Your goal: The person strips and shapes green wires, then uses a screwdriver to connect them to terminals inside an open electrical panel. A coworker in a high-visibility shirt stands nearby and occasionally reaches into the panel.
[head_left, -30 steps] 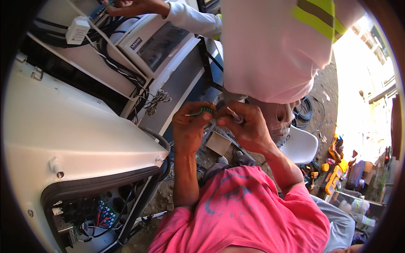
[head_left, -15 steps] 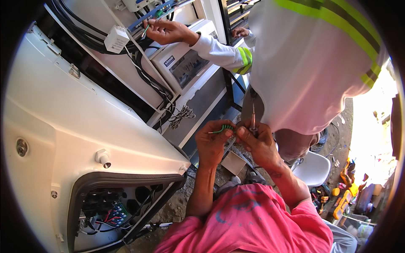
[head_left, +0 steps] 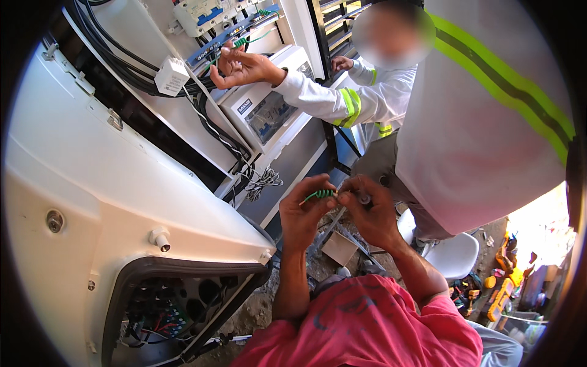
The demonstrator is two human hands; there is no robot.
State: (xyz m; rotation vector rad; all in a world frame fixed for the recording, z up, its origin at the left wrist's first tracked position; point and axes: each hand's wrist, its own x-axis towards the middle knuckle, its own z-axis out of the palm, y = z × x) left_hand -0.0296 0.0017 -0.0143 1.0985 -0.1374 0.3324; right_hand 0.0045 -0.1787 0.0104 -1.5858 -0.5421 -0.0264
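A short green wire (head_left: 320,194), wound into a tight coil, is pinched between the thumb and fingers of my left hand (head_left: 299,213). My right hand (head_left: 374,214) is closed close beside it, thumb and fingertip at the coil's right end. A thin screwdriver (head_left: 364,199) is tucked in the right hand, now seen mostly end-on. Both hands are raised in front of my chest. Whether the right fingertips grip the wire's end is too small to tell.
A co-worker's hand (head_left: 244,66) reaches to a blue terminal bar with green coiled wires in an open cabinet. A white breaker box (head_left: 266,104) sits below. A large white door (head_left: 122,183) fills the left. A chair (head_left: 452,254) and tools (head_left: 498,300) lie right.
The screwdriver has tipped from upright to nearly end-on in my right hand. The co-worker has leaned further into view, and their fingers have opened near the terminal bar.
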